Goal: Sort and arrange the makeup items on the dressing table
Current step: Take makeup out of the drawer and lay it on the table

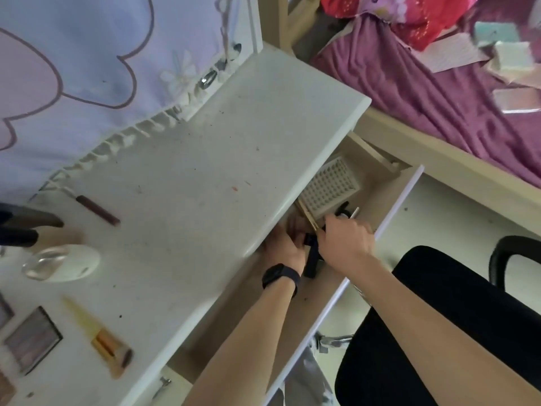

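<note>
White surface [205, 159] is noted with palette [33, 339], brush [99, 338] and lip gloss [98, 210] laid out, while a black item [311, 260] in the open drawer [377, 197] is grasped by the right hand [345, 240], presumably for sorting; the left hand [285, 244], fingers hidden, cannot be judged.

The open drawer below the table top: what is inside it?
A pale dotted box and black items, with the left hand and right hand reaching among them. The table top covers the back part of the drawer, so anything there is hidden.
</note>
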Motion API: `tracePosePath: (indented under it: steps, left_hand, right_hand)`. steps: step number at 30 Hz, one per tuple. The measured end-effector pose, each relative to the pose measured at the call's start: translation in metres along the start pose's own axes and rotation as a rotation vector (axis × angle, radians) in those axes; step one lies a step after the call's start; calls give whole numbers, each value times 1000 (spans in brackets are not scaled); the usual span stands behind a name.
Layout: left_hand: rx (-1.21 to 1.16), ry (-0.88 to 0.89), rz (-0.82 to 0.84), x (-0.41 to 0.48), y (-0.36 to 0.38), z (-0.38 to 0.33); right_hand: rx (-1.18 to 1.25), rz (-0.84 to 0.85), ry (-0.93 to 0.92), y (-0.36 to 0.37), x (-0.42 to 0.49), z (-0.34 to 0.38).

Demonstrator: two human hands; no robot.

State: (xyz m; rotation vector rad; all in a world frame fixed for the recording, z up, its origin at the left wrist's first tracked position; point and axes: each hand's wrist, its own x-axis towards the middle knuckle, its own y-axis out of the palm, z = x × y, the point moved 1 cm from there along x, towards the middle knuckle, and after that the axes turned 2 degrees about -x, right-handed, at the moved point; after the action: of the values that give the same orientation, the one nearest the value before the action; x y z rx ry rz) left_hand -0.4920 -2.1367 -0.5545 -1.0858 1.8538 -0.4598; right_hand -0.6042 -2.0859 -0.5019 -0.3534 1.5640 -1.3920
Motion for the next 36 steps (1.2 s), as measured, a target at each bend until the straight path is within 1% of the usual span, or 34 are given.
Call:
tracePosePath:
  steps: [2,4,7,12,16,20,24,27,30,32,34,36]
  left_hand:
    - [9,-43,26,3,4,2]
    - [47,-72,49,2,6,3]
    - [135,-46,54,-4,6,3]
    - [191,62,54,-11,4,9]
    - [245,109,99,-3,3,9]
    - [264,123,157,-3,-3,5]
    - [82,112,217,-26,-22,4]
    - [-130,144,231,-57,-43,-6]
    - [-384,116,234,-85,-75,-15]
    - [-520,125,187,-94,-102,-18]
    - [-588,117,118,-92,-131,-18]
    - [-658,28,21,-81,-159,-12]
  right_hand:
    - [41,96,40,2,17,8]
    - [55,147,70,11,30,15]
    - [27,145,80,22,37,21]
    - [32,153,34,25,40,14]
    - [164,220,1,6,41,2]
    - [355,217,28,-16,17,-17]
    - [634,140,30,-30,-27,-33]
    - [781,58,67,-39,-55,-37]
    - [933,28,96,-45,-71,-32]
    - [1009,39,65,-48,-75,-18]
    - [1032,53,5,-50,-73,3]
    - [1025,72,-60,-51,-66,28]
